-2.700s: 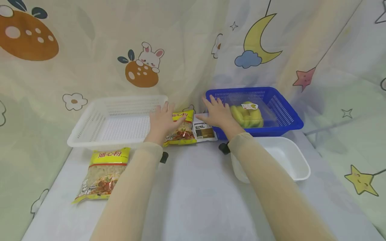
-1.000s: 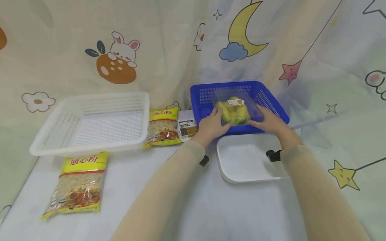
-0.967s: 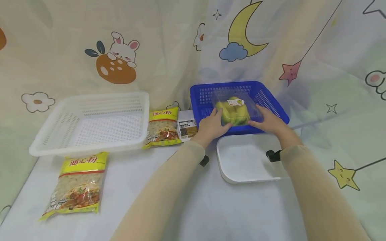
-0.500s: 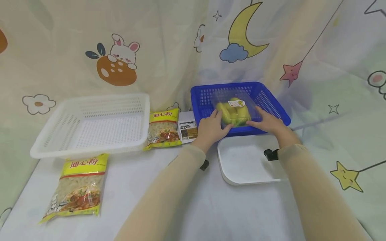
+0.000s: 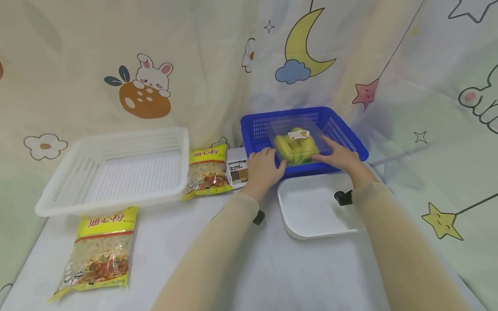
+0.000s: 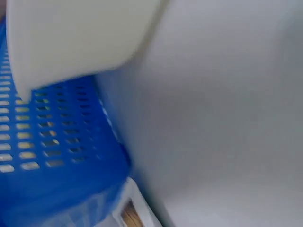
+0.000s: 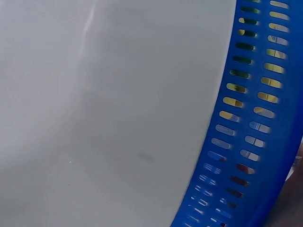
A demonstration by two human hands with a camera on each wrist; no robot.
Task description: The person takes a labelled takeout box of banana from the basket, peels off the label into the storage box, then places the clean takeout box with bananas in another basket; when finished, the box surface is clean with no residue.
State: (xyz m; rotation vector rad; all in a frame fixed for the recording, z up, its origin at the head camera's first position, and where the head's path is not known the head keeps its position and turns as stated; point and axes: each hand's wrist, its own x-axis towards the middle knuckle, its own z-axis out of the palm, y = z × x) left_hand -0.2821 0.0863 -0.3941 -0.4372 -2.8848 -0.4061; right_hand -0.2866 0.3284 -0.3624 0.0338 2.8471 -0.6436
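Note:
In the head view, a clear plastic box of bananas [image 5: 297, 147] sits tilted in the blue basket [image 5: 261, 121]. My right hand [image 5: 339, 156] pinches its right front corner, thumb at the front and fingers along the side. My left hand [image 5: 264, 169] is at the basket's front left rim, fingers loosely bent, a little apart from the box. Just below the basket lies a shallow white tray [image 5: 319, 207]. The left wrist view shows the blue basket's slotted wall [image 6: 61, 137]; through the slots in the right wrist view, yellow and green fruit shows behind the basket wall [image 7: 255, 137].
A white slotted basket [image 5: 128, 172] stands at the left. One pasta bag [image 5: 208, 170] and a small white packet [image 5: 238, 172] lie between the baskets. Another pasta bag [image 5: 101, 250] lies in front of the white basket. A patterned curtain [image 5: 218, 56] hangs behind.
Both hands went from above the table's middle and the blue basket's left edge to the banana box. In the last half second my left hand drew slightly left, off the box.

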